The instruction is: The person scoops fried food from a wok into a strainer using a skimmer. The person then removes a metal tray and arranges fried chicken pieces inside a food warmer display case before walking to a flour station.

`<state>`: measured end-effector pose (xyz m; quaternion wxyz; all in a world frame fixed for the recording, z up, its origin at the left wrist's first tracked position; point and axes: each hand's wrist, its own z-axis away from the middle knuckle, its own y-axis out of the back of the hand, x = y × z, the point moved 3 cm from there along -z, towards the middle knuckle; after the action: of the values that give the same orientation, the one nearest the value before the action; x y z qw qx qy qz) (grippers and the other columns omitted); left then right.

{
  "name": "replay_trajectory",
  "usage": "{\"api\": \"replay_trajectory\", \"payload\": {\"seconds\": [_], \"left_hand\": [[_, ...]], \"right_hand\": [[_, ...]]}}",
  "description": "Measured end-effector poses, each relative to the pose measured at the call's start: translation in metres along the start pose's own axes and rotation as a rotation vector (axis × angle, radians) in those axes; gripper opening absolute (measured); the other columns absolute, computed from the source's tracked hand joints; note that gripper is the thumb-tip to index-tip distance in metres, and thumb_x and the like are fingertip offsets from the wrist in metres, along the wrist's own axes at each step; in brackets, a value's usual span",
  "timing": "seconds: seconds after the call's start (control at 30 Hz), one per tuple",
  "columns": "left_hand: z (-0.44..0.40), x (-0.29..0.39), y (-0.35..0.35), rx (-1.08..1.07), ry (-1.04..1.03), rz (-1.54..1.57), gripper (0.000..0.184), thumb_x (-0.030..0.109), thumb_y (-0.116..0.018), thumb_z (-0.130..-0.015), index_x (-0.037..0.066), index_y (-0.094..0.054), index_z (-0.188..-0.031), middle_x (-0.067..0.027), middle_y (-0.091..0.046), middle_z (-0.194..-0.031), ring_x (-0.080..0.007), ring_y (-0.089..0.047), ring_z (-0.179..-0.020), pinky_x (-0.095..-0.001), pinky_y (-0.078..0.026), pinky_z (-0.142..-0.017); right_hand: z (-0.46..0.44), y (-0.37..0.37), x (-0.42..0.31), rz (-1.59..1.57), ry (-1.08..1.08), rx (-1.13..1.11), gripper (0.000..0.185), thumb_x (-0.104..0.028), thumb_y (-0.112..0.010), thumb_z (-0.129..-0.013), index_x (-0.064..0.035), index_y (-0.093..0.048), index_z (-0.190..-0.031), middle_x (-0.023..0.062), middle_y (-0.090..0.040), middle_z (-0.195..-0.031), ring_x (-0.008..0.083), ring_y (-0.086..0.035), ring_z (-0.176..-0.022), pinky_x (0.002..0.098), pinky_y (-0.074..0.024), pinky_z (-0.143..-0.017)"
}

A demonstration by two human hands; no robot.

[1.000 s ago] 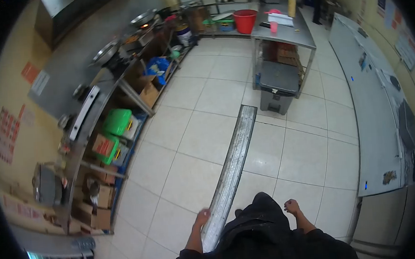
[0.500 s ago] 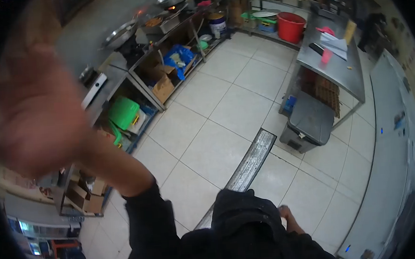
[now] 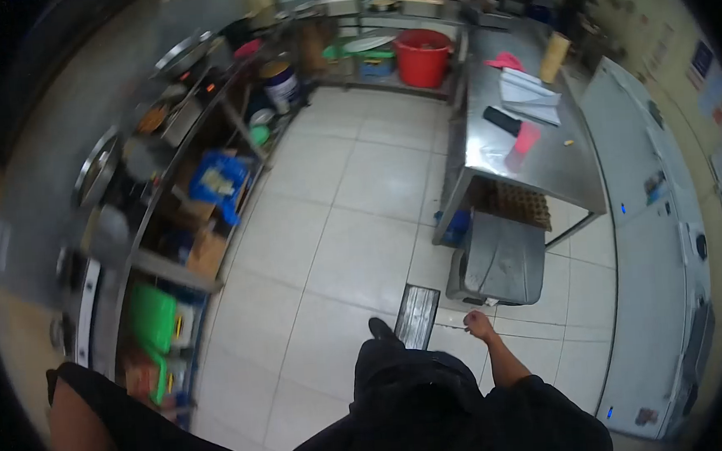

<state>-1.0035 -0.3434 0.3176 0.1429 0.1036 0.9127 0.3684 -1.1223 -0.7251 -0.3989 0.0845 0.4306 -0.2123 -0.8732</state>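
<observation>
My right hand (image 3: 479, 325) hangs low at my right side, just in front of the grey lidded bin (image 3: 502, 258) and apart from it. Its fingers are curled in, and whatever may be inside them is hidden. Of my left arm, only the black sleeve (image 3: 145, 416) and part of the bare arm (image 3: 80, 437) show at the lower left. The left hand itself is outside the picture. Below me, one dark shoe (image 3: 381, 330) stands on the white tiles beside a metal drain cover (image 3: 419, 317).
A steel table (image 3: 488, 147) with papers (image 3: 529, 95), a black object (image 3: 502, 120) and a pink item (image 3: 526, 139) stands ahead right. White chest freezers (image 3: 648, 249) line the right. Along the left run shelves with pans (image 3: 97, 167) and a green container (image 3: 153, 317). A red tub (image 3: 423, 59) sits at the back.
My left hand, raised large at the upper left before, has dropped out of view. The view has moved forward, bringing the bin and steel table nearer. My right hand has swung forward.
</observation>
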Motion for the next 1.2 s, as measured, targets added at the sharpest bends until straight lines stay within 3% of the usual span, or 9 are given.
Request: {"api": "replay_trajectory", "payload": {"seconds": [0.17, 0.3, 0.43, 0.53, 0.67, 0.7, 0.9, 1.13, 1.2], "left_hand": [[0.016, -0.149, -0.033, 0.019, -0.085, 0.173, 0.039, 0.035, -0.043, -0.101, 0.006, -0.054, -0.125, -0.0161, -0.060, -0.118, -0.0287, -0.056, -0.113, -0.0409, -0.041, -0.099], [0.020, -0.256, -0.077, 0.015, -0.139, 0.251, 0.038, 0.035, -0.043, -0.101, 0.006, -0.054, -0.124, -0.0156, -0.061, -0.117, -0.0284, -0.057, -0.111, -0.0405, -0.041, -0.098], [0.021, -0.354, -0.135, -0.003, -0.134, 0.317, 0.036, 0.034, -0.044, -0.101, 0.007, -0.055, -0.122, -0.0150, -0.061, -0.116, -0.0281, -0.057, -0.110, -0.0402, -0.042, -0.096], [0.013, -0.422, -0.180, -0.015, -0.100, 0.388, 0.035, 0.034, -0.044, -0.101, 0.007, -0.055, -0.121, -0.0146, -0.061, -0.115, -0.0280, -0.058, -0.109, -0.0400, -0.042, -0.096], [0.009, -0.501, -0.232, -0.040, -0.025, 0.477, 0.034, 0.033, -0.044, -0.101, 0.007, -0.055, -0.120, -0.0140, -0.062, -0.114, -0.0277, -0.058, -0.107, -0.0396, -0.042, -0.094], [0.009, -0.521, -0.245, -0.035, 0.006, 0.509, 0.034, 0.033, -0.044, -0.101, 0.007, -0.056, -0.120, -0.0139, -0.062, -0.113, -0.0276, -0.058, -0.107, -0.0395, -0.042, -0.094], [0.030, -0.617, -0.313, -0.105, 0.220, 0.623, 0.032, 0.033, -0.045, -0.101, 0.008, -0.056, -0.118, -0.0131, -0.062, -0.112, -0.0272, -0.059, -0.104, -0.0390, -0.043, -0.092], [0.082, -0.733, -0.388, -0.176, 0.423, 0.772, 0.030, 0.032, -0.045, -0.100, 0.008, -0.057, -0.115, -0.0121, -0.063, -0.109, -0.0268, -0.060, -0.102, -0.0385, -0.043, -0.090], [0.096, -0.768, -0.404, -0.178, 0.444, 0.811, 0.030, 0.032, -0.045, -0.100, 0.009, -0.057, -0.115, -0.0118, -0.063, -0.109, -0.0267, -0.060, -0.101, -0.0383, -0.043, -0.089]], "right_hand": [[-0.002, 0.002, -0.059, 0.036, -0.106, 0.025, 0.022, -0.018, -0.056, -0.089, 0.0022, -0.064, -0.092, 0.0114, -0.068, -0.081, 0.0210, -0.068, -0.073, 0.0342, -0.0539, -0.066], [-0.055, 0.003, -0.075, -0.134, 0.021, 0.122, 0.022, -0.017, -0.057, -0.093, 0.0032, -0.064, -0.092, 0.0125, -0.068, -0.084, 0.0201, -0.068, -0.075, 0.0343, -0.0543, -0.069], [-0.114, 0.049, -0.201, -0.151, 0.165, 0.149, 0.021, -0.017, -0.056, -0.095, 0.0024, -0.063, -0.094, 0.0126, -0.068, -0.084, 0.0201, -0.067, -0.075, 0.0334, -0.0526, -0.069], [-0.157, 0.118, -0.317, -0.117, 0.341, 0.338, 0.019, -0.017, -0.060, -0.093, 0.0012, -0.063, -0.097, 0.0125, -0.066, -0.084, 0.0229, -0.065, -0.078, 0.0333, -0.0513, -0.071], [-0.246, 0.191, -0.388, -0.142, 0.464, 0.595, 0.022, -0.018, -0.063, -0.092, 0.0000, -0.061, -0.103, 0.0139, -0.064, -0.090, 0.0254, -0.065, -0.080, 0.0339, -0.0515, -0.073], [-0.262, 0.208, -0.394, -0.090, 0.523, 0.637, 0.024, -0.019, -0.063, -0.092, -0.0003, -0.060, -0.107, 0.0139, -0.064, -0.093, 0.0254, -0.065, -0.082, 0.0342, -0.0514, -0.074], [-0.363, 0.252, -0.423, 0.117, 0.620, 0.421, 0.026, -0.022, -0.062, -0.091, -0.0041, -0.058, -0.109, 0.0130, -0.063, -0.095, 0.0296, -0.064, -0.083, 0.0404, -0.0497, -0.075], [-0.406, 0.246, -0.432, 0.148, 0.396, 0.509, 0.023, -0.024, -0.062, -0.091, -0.0068, -0.058, -0.105, 0.0109, -0.063, -0.087, 0.0304, -0.064, -0.082, 0.0417, -0.0487, -0.074], [-0.405, 0.255, -0.435, 0.128, 0.354, 0.515, 0.019, -0.025, -0.062, -0.091, -0.0064, -0.059, -0.098, 0.0112, -0.061, -0.083, 0.0313, -0.063, -0.080, 0.0426, -0.0491, -0.071]]}}
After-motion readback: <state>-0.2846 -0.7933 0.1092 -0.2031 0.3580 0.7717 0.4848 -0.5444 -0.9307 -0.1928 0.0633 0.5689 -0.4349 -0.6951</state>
